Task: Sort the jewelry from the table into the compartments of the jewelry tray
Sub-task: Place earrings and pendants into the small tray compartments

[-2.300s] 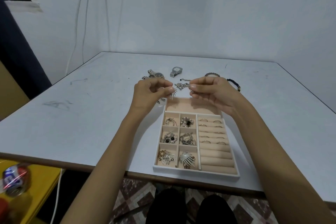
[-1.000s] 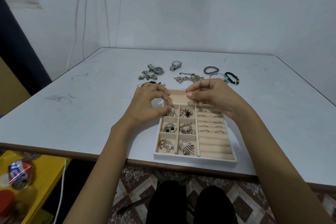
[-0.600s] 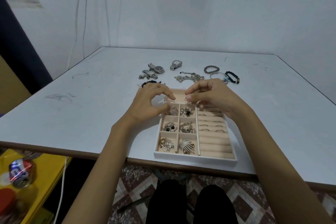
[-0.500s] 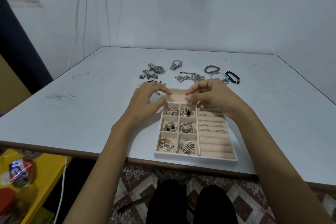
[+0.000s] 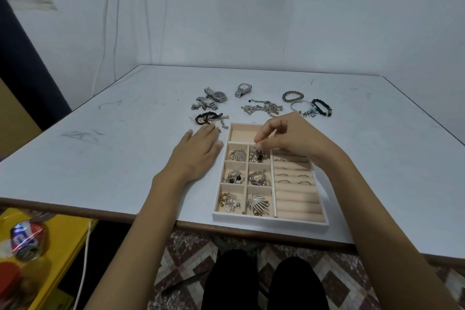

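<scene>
- Your right hand point(image 5: 289, 138) pinches a small silver piece point(image 5: 255, 146) above the jewelry tray's point(image 5: 269, 220) 12 o'clock end; lower it inside a compartment before letting go.
- Your left hand point(image 5: 198, 151) lies flat, fingers relaxed, at the tray's 9 o'clock; steady the tray with it.

- table point(image 5: 125, 158): pale blue-white top, dark scuffs, brown edge
- tray point(image 5: 269, 221): white outside, beige lining
- small piece point(image 5: 254, 146) over tray's upper middle: silver
- watch point(image 5: 243, 89), upper centre: silver
- bracelet point(image 5: 322, 107), upper right: black beads, a few gold
- beaded band point(image 5: 292, 96) beside it: grey-brown
- floor point(image 5: 339, 282), bottom: maroon and cream diamond tiles
- shelf point(image 5: 63, 239), lower left: yellow
- can point(image 5: 26, 239) there: blue, white, red
- trousers point(image 5: 251, 282): black
</scene>
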### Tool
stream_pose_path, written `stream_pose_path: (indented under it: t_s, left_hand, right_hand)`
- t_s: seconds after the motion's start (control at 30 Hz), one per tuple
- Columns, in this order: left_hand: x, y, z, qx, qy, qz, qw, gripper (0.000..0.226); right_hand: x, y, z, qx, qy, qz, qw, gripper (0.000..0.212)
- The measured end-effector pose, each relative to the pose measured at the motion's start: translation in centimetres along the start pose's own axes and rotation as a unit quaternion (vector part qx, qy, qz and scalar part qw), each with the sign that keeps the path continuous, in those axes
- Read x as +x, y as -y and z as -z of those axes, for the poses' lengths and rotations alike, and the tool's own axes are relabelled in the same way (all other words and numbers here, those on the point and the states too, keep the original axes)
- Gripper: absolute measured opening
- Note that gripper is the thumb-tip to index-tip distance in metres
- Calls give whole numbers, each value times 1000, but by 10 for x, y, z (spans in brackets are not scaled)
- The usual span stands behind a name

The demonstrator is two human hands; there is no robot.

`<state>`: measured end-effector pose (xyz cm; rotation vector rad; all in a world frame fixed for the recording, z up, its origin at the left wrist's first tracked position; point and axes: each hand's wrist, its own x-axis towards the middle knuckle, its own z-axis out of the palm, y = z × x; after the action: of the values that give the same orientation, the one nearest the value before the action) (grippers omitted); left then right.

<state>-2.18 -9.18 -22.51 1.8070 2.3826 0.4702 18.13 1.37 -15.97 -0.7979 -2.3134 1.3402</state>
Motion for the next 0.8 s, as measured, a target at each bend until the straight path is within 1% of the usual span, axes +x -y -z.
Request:
stream_pose_path:
  t_s: [0.23, 0.5, 0.6, 0.73, 0.8]
  left_hand:
    - [2, 1, -1, 31, 23, 8, 999, 53]
    - [1, 0, 0, 28, 22, 10, 999, 52]
    - [1, -1, 0, 26, 22, 12, 999, 52]
    - [1, -1, 1, 20, 19, 12, 1000, 52]
    - [0, -1, 1, 18, 18, 13, 1000, 52]
  right_hand:
    - [1, -1, -1, -38, 11, 24, 999, 8]
    - [3, -2, -3, -73, 22, 11, 997, 7]
    - [3, -3, -4, -61, 22, 6, 998, 7]
    - [2, -3, -3, -72, 31, 13, 997, 6]
    - [6, -4, 2, -46, 19, 11, 999, 6]
